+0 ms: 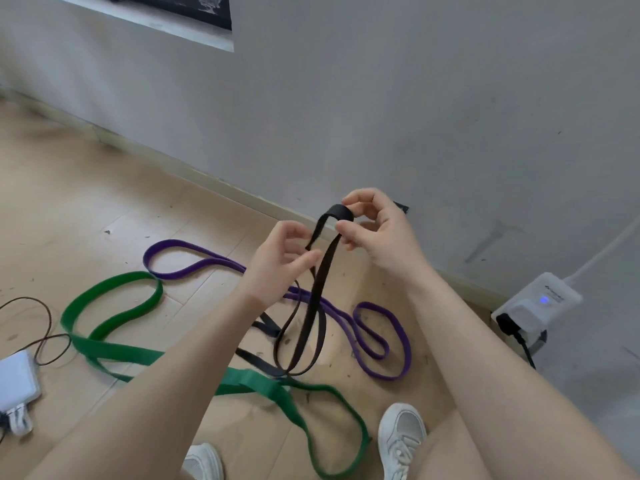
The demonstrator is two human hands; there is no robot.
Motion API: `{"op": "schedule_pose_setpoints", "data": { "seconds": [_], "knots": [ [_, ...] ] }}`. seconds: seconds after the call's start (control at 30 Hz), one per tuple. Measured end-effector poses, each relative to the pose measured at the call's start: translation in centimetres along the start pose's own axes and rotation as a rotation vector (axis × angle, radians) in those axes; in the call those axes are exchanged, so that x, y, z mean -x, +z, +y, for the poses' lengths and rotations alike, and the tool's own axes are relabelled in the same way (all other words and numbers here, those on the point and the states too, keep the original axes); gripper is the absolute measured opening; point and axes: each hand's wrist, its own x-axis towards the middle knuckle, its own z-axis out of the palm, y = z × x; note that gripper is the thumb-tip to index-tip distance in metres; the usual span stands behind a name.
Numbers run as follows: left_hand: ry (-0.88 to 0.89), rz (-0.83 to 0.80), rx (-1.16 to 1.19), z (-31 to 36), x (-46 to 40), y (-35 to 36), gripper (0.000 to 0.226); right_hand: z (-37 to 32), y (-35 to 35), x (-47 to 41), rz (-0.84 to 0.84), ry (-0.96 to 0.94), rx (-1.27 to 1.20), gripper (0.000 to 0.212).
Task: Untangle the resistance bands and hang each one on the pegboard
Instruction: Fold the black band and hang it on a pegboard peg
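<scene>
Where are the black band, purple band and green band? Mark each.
black band (341, 213), head view, top fold.
purple band (398, 355), head view, right loop.
green band (114, 351), head view, left stretch on floor.

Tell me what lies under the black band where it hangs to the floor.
The black band, held up by both hands, crosses over the purple band, and its low loop meets the green band. The left arm hides the rest of the tangle.

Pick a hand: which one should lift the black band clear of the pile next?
Right, probably. The right hand already pinches the black band at its top fold, highest point. The left hand grips a strand lower down, nearer the purple band.
</scene>
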Motion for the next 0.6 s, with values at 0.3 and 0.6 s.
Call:
{"op": "schedule_pose_setpoints", "data": {
  "seconds": [0.3,0.6],
  "knots": [
    [-0.038,-0.098,-0.039,0.3,0.9,1.5,0.034,0.8,-0.3,0.4,-0.173,0.005,-0.377,0.028],
    [-0.125,-0.318,0.042,0.5,0.5,-0.5,0.020,1.8,-1.4,-0.3,0.047,0.048,-0.644,0.024]
  ]
}}
